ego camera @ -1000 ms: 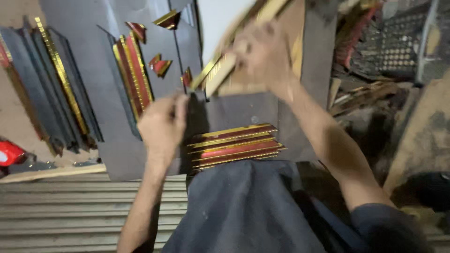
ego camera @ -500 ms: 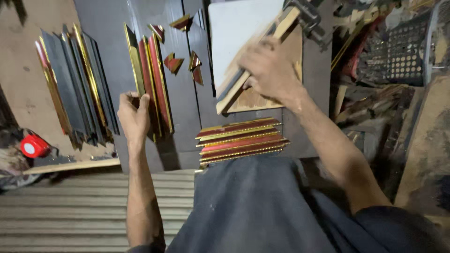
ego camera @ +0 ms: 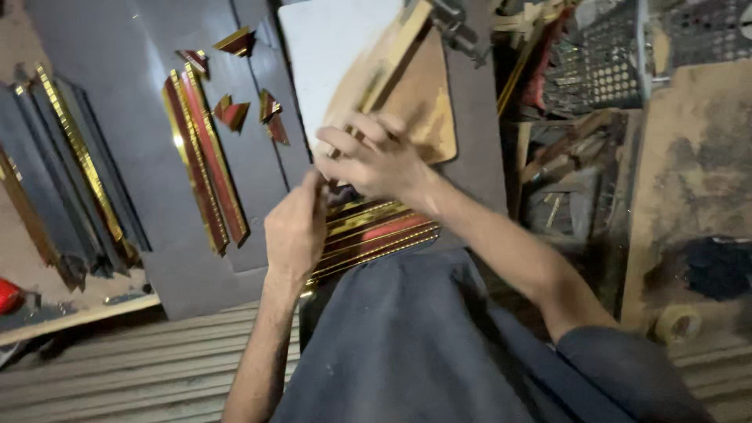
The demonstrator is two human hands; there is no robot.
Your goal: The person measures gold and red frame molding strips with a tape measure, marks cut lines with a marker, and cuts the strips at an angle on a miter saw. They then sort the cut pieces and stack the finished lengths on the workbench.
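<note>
A stack of short red-and-gold moulding strips [ego camera: 384,231] lies on the dark grey sheet [ego camera: 141,141] just beyond my lap. My left hand [ego camera: 296,231] is closed at the stack's left end, its fingertips pinching the top strip. My right hand [ego camera: 376,160] hovers over the same end with curled fingers and touches the left fingertips; a dark end of a strip shows under it. Most of what the fingers grip is hidden. Behind the right hand a wooden board [ego camera: 419,106] leans on a white panel [ego camera: 329,47].
Long red-and-gold strips [ego camera: 205,164] and small triangular offcuts [ego camera: 233,113] lie on the sheet to the left. Dark strips [ego camera: 74,168] lie farther left, by a red object [ego camera: 6,296]. A metal mesh crate [ego camera: 607,63] and a tape roll [ego camera: 678,322] are on the right.
My right hand has come down from the wooden board to the stack. My left hand has moved right from the long strips and now meets the right hand at the stack's end.
</note>
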